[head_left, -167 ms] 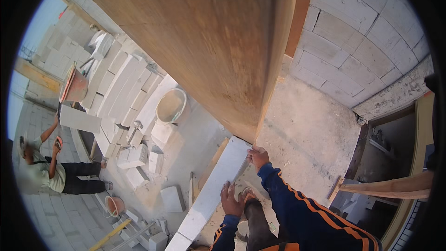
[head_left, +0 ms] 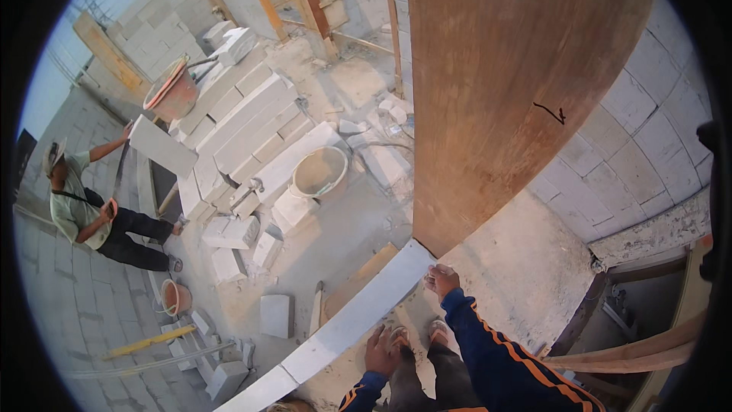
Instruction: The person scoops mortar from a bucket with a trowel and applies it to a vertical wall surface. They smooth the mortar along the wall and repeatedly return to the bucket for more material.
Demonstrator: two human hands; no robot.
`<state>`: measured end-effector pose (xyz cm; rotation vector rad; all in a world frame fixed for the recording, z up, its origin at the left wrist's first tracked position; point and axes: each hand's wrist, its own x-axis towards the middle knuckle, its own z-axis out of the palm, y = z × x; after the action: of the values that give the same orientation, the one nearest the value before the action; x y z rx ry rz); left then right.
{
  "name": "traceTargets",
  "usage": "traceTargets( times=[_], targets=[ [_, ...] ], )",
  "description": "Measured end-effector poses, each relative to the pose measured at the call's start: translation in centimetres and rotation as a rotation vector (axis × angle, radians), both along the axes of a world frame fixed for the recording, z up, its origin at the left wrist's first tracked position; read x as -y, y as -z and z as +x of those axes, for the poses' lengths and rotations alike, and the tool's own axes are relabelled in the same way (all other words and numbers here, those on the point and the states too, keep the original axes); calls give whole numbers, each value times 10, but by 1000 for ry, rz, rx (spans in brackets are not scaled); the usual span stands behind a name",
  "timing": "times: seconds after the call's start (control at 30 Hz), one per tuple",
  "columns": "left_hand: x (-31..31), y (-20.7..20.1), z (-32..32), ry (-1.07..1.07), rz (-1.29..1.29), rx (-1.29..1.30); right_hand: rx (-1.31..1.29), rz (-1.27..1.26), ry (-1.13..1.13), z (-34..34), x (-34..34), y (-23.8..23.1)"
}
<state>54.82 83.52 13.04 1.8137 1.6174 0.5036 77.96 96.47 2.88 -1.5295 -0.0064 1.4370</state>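
White, flat-topped blocks (head_left: 357,314) abut — right hand (head_left: 442,279) curled at one end, left hand (head_left: 382,352) loosely spread.

Sign: hooked black handwritten mark (head_left: 550,113) | On: brown wooden panel (head_left: 488,107)

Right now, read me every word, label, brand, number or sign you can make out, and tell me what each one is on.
Brown board: one short, bent black stroke; I can't read it as a word or number.
White blocks in front of you: no lettering visible.
Right sleeve: orange stripes, no lettering visible.
Anything on the farther things is too small to tell.
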Motion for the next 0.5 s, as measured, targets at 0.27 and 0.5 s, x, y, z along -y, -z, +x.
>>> traceTargets(
  times=[0.27,0.5],
  targets=[
    [136,7,-75,-749,-344,177,128,-279,-655,76,118,18],
    [311,0,-95,-1567,-595,203,1288,373,-2633,114,141,-2]
  ],
)
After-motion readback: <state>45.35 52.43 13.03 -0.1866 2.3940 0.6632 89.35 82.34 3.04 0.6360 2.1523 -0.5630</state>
